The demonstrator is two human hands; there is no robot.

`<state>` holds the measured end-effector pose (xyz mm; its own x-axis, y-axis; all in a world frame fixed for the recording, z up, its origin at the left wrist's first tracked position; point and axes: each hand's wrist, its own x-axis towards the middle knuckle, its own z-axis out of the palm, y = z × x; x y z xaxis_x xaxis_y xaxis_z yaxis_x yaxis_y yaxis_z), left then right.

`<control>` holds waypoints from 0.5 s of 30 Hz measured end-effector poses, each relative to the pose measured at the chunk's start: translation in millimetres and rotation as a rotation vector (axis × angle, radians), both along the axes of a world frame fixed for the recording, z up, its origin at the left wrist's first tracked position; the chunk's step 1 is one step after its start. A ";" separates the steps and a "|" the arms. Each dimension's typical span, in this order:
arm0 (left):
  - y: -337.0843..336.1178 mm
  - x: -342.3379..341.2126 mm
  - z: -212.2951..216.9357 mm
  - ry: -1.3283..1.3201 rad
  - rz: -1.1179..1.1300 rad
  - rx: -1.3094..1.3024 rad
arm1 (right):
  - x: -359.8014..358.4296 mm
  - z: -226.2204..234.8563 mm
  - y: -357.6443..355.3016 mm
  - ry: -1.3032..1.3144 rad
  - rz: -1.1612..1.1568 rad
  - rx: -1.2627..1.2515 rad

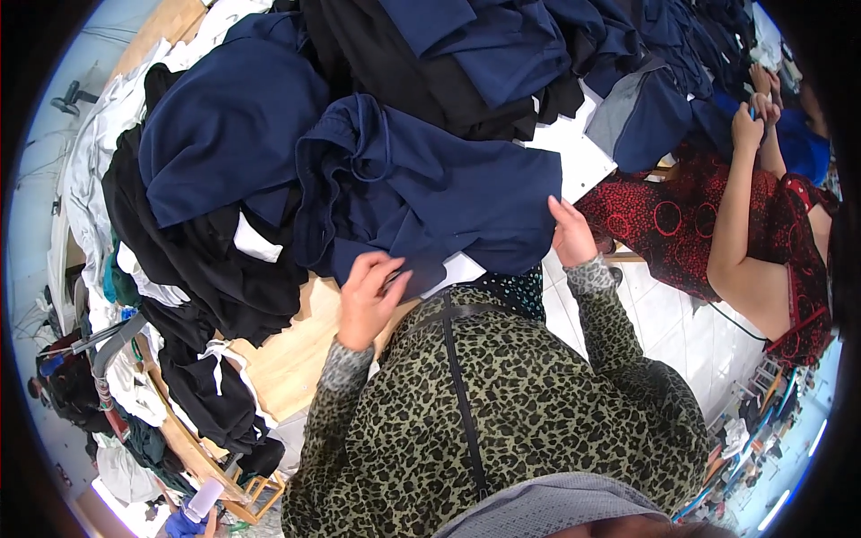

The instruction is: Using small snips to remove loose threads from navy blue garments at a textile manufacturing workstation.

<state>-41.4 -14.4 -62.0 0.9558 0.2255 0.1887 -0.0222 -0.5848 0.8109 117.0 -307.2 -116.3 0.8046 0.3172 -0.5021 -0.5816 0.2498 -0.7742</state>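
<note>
Navy blue shorts (pixel 466 193) with a drawstring at the waistband lie in front of me at the table's near edge. The waistband is to the left and a leg hem to the right. My left hand (pixel 366 300) is at the lower edge of the shorts, fingers curled and closed around a small dark thing I cannot make out. At the leg hem on the right, my right hand (pixel 574 235) has its fingers stretched out and apart, next to the cloth's edge. A white piece (pixel 457 272) shows under the shorts between my hands.
Heaped navy garments (pixel 238 125) and black garments (pixel 215 238) cover the table beyond and left. Part of the wooden tabletop (pixel 282 359) shows at left. On the right stands a co-worker in a red-and-black patterned garment (pixel 668 224), hands over navy cloth.
</note>
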 end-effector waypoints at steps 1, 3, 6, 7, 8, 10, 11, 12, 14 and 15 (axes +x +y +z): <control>-7.9 12.7 -3.5 -0.055 -0.025 -0.021 | -2.6 -0.2 5.7 -0.129 -0.006 -0.290; -23.2 35.2 -8.4 0.032 -0.037 0.027 | -13.1 4.4 23.4 -0.702 -0.093 -0.845; -38.4 59.2 -12.7 0.284 -0.093 0.204 | -24.4 33.8 43.5 -1.174 0.098 -0.988; -37.4 59.9 -23.8 0.350 -0.119 0.278 | -33.1 35.9 52.0 -1.190 0.156 -0.971; -37.1 60.8 -32.7 0.339 -0.122 0.370 | -38.7 32.6 58.2 -1.235 0.184 -0.909; -28.0 61.6 -48.9 0.307 -0.144 0.242 | -44.6 25.9 67.3 -1.280 0.306 -0.851; -24.0 62.2 -52.3 0.278 -0.161 0.113 | -46.0 22.3 71.5 -1.278 0.346 -0.855; -20.5 61.0 -55.3 0.323 -0.151 -0.111 | -47.4 19.2 76.6 -1.276 0.386 -0.856; -19.9 61.1 -41.0 0.445 -0.119 -0.669 | -45.6 18.5 87.5 -1.189 0.427 -0.830; -20.2 60.7 -31.4 0.433 -0.117 -0.796 | -44.5 19.5 92.6 -1.148 0.425 -0.792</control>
<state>19.3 -34.7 -93.4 0.9317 0.0327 -0.3617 0.3542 0.1380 0.9249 72.4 -214.6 -96.8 0.7932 0.5798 0.1860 0.5190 -0.4841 -0.7044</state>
